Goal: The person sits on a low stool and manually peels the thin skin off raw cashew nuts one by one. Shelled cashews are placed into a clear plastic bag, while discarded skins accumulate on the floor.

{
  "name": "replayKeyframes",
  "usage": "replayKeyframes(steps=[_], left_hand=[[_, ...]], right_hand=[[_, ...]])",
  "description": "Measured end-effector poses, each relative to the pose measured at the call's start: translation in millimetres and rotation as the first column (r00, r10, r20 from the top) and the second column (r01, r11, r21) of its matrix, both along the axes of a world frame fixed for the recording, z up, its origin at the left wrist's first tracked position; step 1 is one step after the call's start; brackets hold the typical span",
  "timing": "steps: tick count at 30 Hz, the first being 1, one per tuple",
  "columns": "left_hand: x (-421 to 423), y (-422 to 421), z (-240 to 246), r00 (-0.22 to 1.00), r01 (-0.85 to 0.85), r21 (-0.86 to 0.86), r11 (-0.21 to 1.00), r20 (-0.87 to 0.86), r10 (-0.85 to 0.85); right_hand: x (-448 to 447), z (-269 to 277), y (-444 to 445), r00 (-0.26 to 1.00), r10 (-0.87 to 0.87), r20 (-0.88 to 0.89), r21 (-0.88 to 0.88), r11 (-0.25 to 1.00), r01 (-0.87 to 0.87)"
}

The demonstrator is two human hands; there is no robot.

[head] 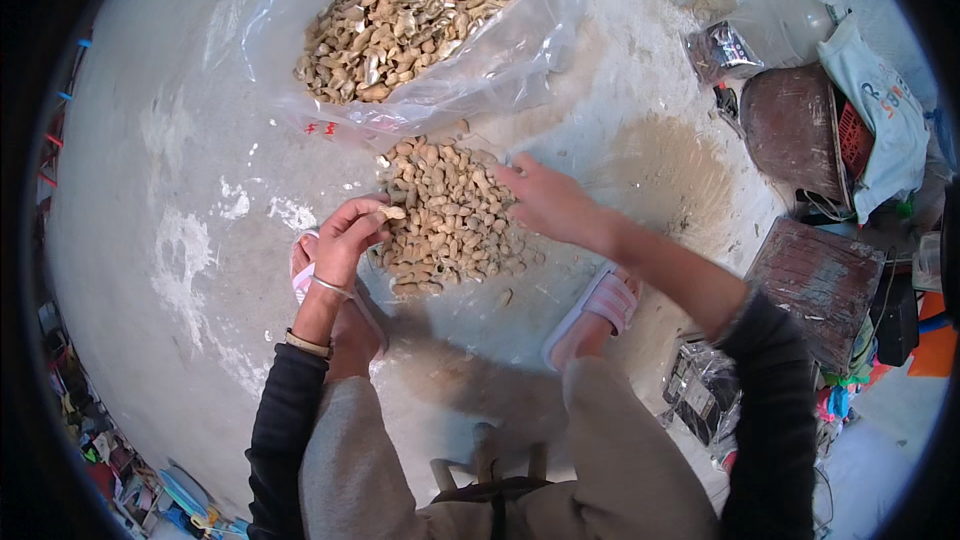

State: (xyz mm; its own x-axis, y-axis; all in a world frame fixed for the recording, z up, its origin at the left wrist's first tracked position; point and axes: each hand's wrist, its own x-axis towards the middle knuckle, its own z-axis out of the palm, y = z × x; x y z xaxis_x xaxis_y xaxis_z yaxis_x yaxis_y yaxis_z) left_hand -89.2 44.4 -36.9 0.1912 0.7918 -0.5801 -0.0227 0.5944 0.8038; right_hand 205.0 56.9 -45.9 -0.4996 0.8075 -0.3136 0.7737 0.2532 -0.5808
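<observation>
A heap of unshelled peanuts (450, 210) lies on the concrete floor between my feet. At its left side, my left hand (351, 234) pinches a single peanut (391, 212) between thumb and fingers. Over the heap's right edge is my right hand (551, 199), blurred, with the fingers directed at the peanuts; whether it grips anything cannot be made out. Beyond the heap stands a clear plastic bag (487, 94), its mouth wide, holding many peanut shells (409, 22), some split with pale insides showing.
My feet in pink-and-white slides (611, 304) flank the heap. A wooden stool or low seat (491, 491) is under me. Along the right are a brown wooden board (817, 289), a dark red-brown container (791, 131), a large translucent bottle (799, 30) and a plastic-wrapped package (705, 390).
</observation>
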Motion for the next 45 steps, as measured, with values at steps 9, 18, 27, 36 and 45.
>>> replayKeyframes(steps=[9,18,27,36,45], left_hand=[[51.5,-8.2,36.9,0.963,-0.080,-0.185,0.980,0.241,0.124],[70.3,-21.7,37.0,0.999,-0.053,0.236,0.970,0.024,0.049],[61.3,-21.9,31.4,0.936,0.243,0.426,0.872,-0.338,-0.096],[60.1,-31.3,21.6,0.963,0.114,0.362,0.925,-0.270,-0.013],[66.3,-33.1,26.1,0.977,-0.101,0.190,0.977,-0.167,0.133]], right_hand=[[-51.2,56.5,-10.2,0.458,-0.675,-0.579,-0.664,0.716,0.215],[-74.5,52.9,-29.2,0.210,-0.753,-0.623,-0.640,0.645,0.417],[-74.1,37.4,-43.3,0.431,-0.615,-0.660,-0.393,0.772,0.499],[-83.8,38.3,-49.0,0.481,-0.625,-0.615,-0.352,0.763,0.542],[-98.2,25.5,-54.2,0.198,-0.757,-0.622,-0.580,0.616,0.533]])
